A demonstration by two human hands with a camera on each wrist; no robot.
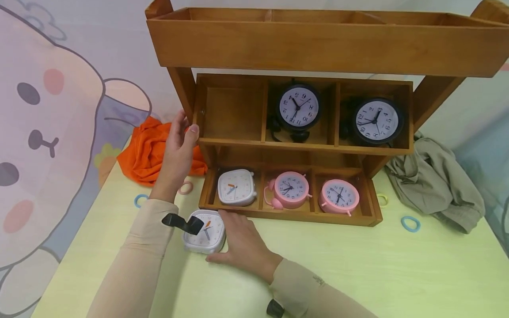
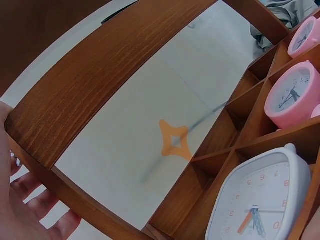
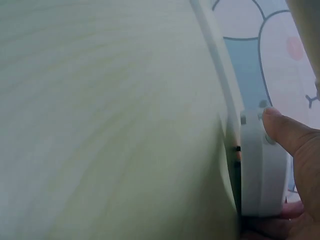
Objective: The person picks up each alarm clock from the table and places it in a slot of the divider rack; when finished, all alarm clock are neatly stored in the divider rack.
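My right hand (image 1: 248, 245) holds a white square alarm clock (image 1: 212, 242), thumb on its near side and fingers at its far right edge. In the right wrist view that clock (image 3: 257, 175) stands on edge, the thumb pressing its side. My left hand (image 1: 177, 152) grips the left upright of a brown wooden shelf (image 1: 318, 46). Seen from the left wrist, its fingers (image 2: 42, 202) lie along the shelf's side board. Another white clock (image 1: 234, 187) sits in the bottom tier's left compartment, beside two pink clocks (image 1: 294, 190) in the compartments to its right.
Two black alarm clocks (image 1: 299, 107) occupy the middle tier's centre and right compartments. An orange cloth (image 1: 145, 152) lies left of the shelf, a grey-green cloth (image 1: 437, 181) right of it. Small rings, such as a blue one (image 1: 410, 224), lie on the pale table (image 1: 358, 265).
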